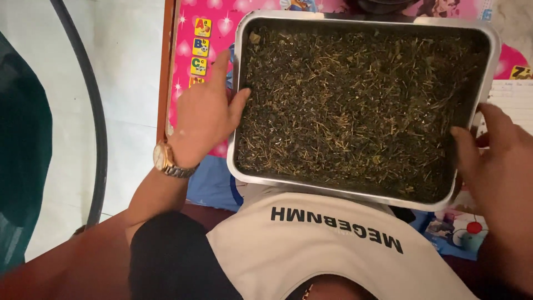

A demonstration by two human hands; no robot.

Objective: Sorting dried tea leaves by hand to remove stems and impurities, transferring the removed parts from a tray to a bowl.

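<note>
I have the metal tray between my two hands, right in front of my chest, its near rim almost over my white shirt. It is filled edge to edge with dried, chopped green-brown herb. My left hand is on the tray's left short side, fingers spread along the outside of the rim, thumb hooked over the edge and touching the herb. My right hand grips the right short side the same way, thumb over the rim, fingers partly hidden behind the wall, so I cannot tell how tightly they close. The tray's long axis runs left to right across me, slightly tilted, the right end nearer my body. Both hands sit equally close, one at each end. Under the tray lies a pink children's alphabet mat.
</note>
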